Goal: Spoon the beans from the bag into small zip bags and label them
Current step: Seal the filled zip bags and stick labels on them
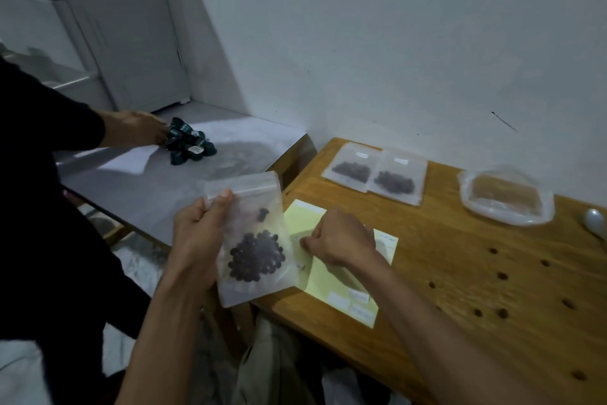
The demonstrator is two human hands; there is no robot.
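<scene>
A small zip bag (254,240) of dark beans (256,258) is held upright by the left hand (200,237), thumb pinched near its seal, above the table edge (486,322). The right hand (340,238) is curled, fingertips pinched on the yellow label sheet (331,276).

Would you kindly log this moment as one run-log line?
left hand: holds filled zip bag | right hand: pinching at label sheet | labelled bags: two on wooden table
</scene>
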